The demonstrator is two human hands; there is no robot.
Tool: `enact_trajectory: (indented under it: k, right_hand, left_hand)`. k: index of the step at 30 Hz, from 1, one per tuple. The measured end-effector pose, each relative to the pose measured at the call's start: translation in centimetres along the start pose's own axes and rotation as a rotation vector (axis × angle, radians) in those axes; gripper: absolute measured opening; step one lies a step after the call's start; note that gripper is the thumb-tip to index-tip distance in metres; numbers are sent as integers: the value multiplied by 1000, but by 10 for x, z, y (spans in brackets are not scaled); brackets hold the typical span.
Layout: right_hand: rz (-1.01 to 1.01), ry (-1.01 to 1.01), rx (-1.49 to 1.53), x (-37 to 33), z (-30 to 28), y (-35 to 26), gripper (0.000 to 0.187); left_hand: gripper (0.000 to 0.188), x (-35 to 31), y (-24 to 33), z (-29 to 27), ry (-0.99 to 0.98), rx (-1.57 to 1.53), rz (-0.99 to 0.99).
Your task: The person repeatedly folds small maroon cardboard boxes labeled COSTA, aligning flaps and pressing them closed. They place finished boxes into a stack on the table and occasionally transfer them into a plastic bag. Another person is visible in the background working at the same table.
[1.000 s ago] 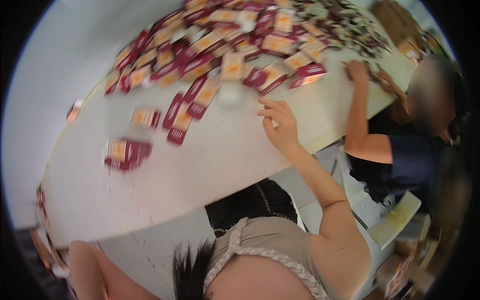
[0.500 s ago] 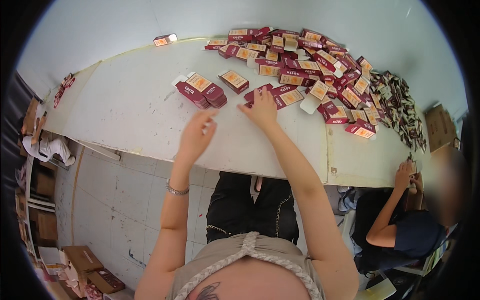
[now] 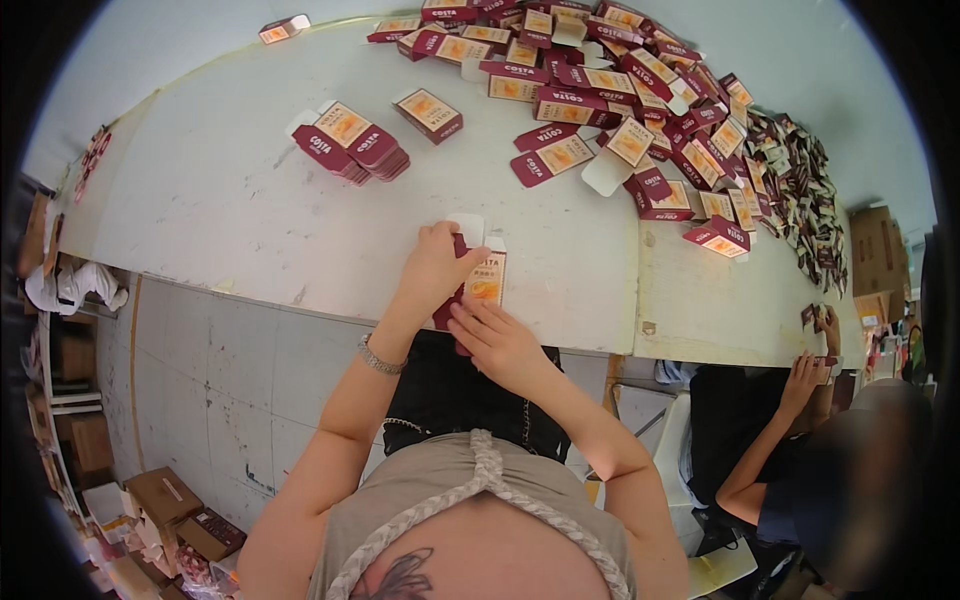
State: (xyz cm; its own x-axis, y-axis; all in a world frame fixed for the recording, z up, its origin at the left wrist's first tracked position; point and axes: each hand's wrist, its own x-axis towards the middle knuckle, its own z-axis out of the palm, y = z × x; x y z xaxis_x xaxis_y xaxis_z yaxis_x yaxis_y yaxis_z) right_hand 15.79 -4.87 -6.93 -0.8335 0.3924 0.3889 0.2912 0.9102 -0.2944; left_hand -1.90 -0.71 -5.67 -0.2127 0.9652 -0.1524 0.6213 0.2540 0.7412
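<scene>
Close to the table's front edge, both of my hands grip a maroon and cream folding carton with its white end flaps raised at the far end. My left hand closes over its left side, thumb across the top. From the near right, my right hand presses fingers on its lower end. Farther off to the left lies a stack of flat maroon cartons. Next to it rests a single closed-looking carton. A flattened carton lies right of these.
A large heap of cartons covers the table's far right, with many small dark sachets beyond. At the right a co-worker's hand holds a small item. One carton lies by the wall; cardboard boxes stand lower left.
My right hand has drawn a carton from the heap's edge back to the table's front. My left hand has moved in and taken hold of it too. The view has shifted.
</scene>
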Motion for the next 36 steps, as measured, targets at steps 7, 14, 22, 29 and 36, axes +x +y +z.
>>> enact_trajectory:
  k: [7,14,22,29,36]
  right_hand:
    - [-83,65,24,-1,3,5,40]
    - [107,23,123,1,-15,-3,68]
    - [472,369,496,29,-41,29,52]
    - [457,474,404,58,-63,27,47]
    - [798,616,622,50,-58,36,74]
  left_hand:
    - [48,-7,5,2,238,357,133]
    - [39,-5,13,-24,-101,-304,-88]
    - [69,-24,61,-16,174,-975,196]
    - [63,-13,59,-20,19,-1074,215]
    - [69,-14,79,-13,-267,-1237,243]
